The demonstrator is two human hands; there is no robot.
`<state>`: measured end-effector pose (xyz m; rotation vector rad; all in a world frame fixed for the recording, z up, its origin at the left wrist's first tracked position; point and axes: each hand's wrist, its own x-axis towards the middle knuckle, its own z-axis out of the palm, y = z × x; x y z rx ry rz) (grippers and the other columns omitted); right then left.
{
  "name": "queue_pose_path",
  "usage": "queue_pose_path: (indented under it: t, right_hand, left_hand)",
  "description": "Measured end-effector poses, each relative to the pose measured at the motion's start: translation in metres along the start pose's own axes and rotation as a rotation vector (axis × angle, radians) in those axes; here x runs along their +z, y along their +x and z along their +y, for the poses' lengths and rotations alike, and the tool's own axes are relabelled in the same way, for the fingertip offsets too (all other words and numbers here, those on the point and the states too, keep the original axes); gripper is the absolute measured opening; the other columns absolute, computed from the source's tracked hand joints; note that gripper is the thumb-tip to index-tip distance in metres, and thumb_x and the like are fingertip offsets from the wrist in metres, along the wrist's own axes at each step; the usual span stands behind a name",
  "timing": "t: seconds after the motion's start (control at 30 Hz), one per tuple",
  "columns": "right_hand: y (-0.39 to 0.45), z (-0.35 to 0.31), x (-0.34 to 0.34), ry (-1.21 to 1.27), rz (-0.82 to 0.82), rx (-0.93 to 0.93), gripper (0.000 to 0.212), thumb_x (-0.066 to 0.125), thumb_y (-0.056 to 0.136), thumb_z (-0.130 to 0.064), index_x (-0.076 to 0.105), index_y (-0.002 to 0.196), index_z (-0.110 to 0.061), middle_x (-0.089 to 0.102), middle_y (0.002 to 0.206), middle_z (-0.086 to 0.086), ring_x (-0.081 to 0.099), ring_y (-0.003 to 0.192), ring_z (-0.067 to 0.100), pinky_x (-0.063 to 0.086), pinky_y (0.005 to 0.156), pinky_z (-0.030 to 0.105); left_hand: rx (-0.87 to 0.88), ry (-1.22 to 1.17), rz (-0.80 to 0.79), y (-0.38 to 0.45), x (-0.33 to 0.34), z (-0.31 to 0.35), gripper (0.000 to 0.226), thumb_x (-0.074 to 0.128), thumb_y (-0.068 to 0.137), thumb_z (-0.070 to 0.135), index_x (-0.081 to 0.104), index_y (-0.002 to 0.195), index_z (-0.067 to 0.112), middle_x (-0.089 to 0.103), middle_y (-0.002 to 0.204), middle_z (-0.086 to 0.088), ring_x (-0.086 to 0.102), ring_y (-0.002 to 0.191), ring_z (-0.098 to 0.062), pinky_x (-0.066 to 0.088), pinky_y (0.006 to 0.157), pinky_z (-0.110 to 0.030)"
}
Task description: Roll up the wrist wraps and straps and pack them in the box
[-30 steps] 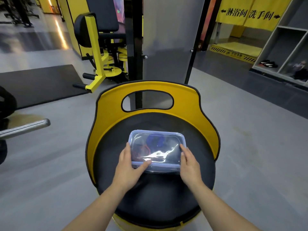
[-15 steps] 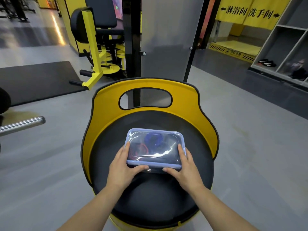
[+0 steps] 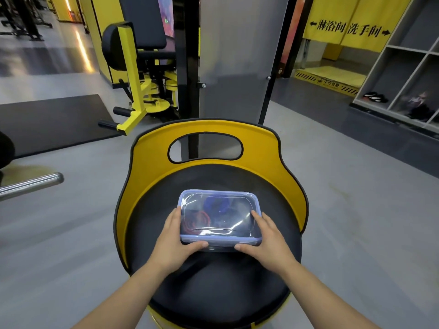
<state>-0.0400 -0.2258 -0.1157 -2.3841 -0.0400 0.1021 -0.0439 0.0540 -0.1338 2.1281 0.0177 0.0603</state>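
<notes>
A clear plastic box (image 3: 219,241) with a pale blue lid rim sits on the black round seat (image 3: 213,293) of a yellow-backed stool. Through the lid I see a red rolled wrap (image 3: 196,222), a blue rolled wrap (image 3: 217,205) and dark straps on the right side. My left hand (image 3: 175,243) holds the box's near left corner, thumb along the front edge and fingers up the left side. My right hand (image 3: 267,241) holds the near right corner the same way.
The stool's yellow backrest (image 3: 268,148) with a cut-out handle curves behind the box. A chrome bar (image 3: 31,185) juts in at the left. Behind stand a yellow gym machine (image 3: 137,79), a black post and a grey panel. Open shelves (image 3: 408,79) stand at the right.
Both thumbs have moved from the lid's top onto the box's front edge, so my hands now clasp the near corners. The lid sits flat on the box.
</notes>
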Motion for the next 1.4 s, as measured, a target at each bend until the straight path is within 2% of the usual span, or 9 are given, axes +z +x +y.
queue_pose_path:
  t: [0.13,0.4,0.7,0.87,1.07,1.2,1.27,1.33,1.4]
  right_hand:
    - [0.001,0.007,0.006,0.100,0.097,0.009,0.105,0.092,0.066,-0.052,0.039,0.155,-0.036,0.036,0.160,-0.013,0.037,0.145,0.007,0.037,0.119,0.030]
    - [0.024,0.005,0.003,0.128,0.081,0.011,0.102,0.094,0.068,-0.041,0.042,0.155,-0.029,0.040,0.157,-0.012,0.041,0.140,0.006,0.033,0.111,0.017]
    - [0.050,0.000,0.000,0.112,0.056,0.045,0.104,0.093,0.069,-0.042,0.038,0.157,-0.031,0.038,0.159,-0.011,0.040,0.144,0.013,0.039,0.119,0.035]
    - [0.057,-0.003,-0.003,0.082,0.042,0.058,0.105,0.093,0.070,-0.040,0.037,0.157,-0.030,0.037,0.159,-0.011,0.040,0.143,0.012,0.038,0.117,0.031]
    - [0.059,-0.007,-0.008,-0.115,-0.010,0.084,0.108,0.086,0.072,-0.057,0.027,0.160,-0.037,0.032,0.163,-0.010,0.039,0.145,0.019,0.042,0.116,0.042]
    - [0.058,-0.026,-0.017,-0.441,-0.097,0.100,0.104,0.070,0.078,-0.071,0.019,0.161,-0.036,0.039,0.155,-0.003,0.044,0.139,0.024,0.049,0.105,0.041]
    - [0.055,-0.037,-0.018,-0.597,-0.102,0.105,0.100,0.063,0.082,-0.073,0.018,0.160,-0.031,0.038,0.153,0.003,0.040,0.140,0.027,0.046,0.107,0.045]
    - [0.051,-0.047,-0.018,-0.691,-0.105,0.090,0.089,0.059,0.089,-0.064,0.021,0.159,-0.025,0.032,0.156,0.006,0.032,0.143,0.028,0.040,0.112,0.047]
    - [0.046,-0.058,-0.019,-0.678,-0.074,0.030,0.073,0.056,0.095,-0.049,0.029,0.156,-0.021,0.031,0.157,0.007,0.032,0.142,0.027,0.039,0.114,0.045]
  left_hand:
    - [0.010,-0.023,0.005,0.002,0.009,0.000,0.123,0.093,0.069,0.047,0.016,0.164,0.032,0.031,0.163,0.016,0.037,0.146,-0.005,0.036,0.116,-0.026]
    - [-0.041,-0.076,0.102,0.018,0.015,-0.001,0.124,0.099,0.062,0.039,0.028,0.163,0.027,0.046,0.157,0.011,0.044,0.142,-0.008,0.037,0.114,-0.025]
    - [-0.048,-0.032,0.105,0.041,0.015,0.001,0.122,0.099,0.061,0.044,0.031,0.162,0.030,0.051,0.153,0.010,0.049,0.138,-0.010,0.042,0.111,-0.027]
    - [-0.070,0.014,0.097,0.046,0.013,0.004,0.119,0.099,0.058,0.047,0.037,0.158,0.033,0.058,0.144,0.011,0.055,0.130,-0.010,0.046,0.106,-0.027]
    - [-0.106,0.116,0.058,0.048,0.005,0.015,0.113,0.100,0.057,0.045,0.045,0.153,0.020,0.059,0.135,0.011,0.056,0.130,-0.016,0.045,0.100,-0.026]
    - [-0.152,0.328,-0.079,0.056,-0.004,0.028,0.125,0.090,0.063,0.062,0.030,0.161,0.016,0.051,0.145,0.000,0.052,0.132,-0.021,0.047,0.105,-0.032]
    - [-0.196,0.459,-0.138,0.059,-0.010,0.037,0.123,0.083,0.065,0.070,0.026,0.161,0.019,0.042,0.150,-0.003,0.050,0.133,-0.024,0.050,0.105,-0.036]
    - [-0.213,0.587,-0.161,0.056,-0.015,0.049,0.107,0.079,0.071,0.067,0.033,0.156,0.022,0.033,0.155,-0.005,0.045,0.137,-0.028,0.050,0.106,-0.040]
    - [-0.163,0.666,-0.108,0.051,-0.015,0.060,0.079,0.075,0.077,0.059,0.048,0.142,0.021,0.036,0.149,-0.005,0.046,0.131,-0.028,0.051,0.103,-0.041]
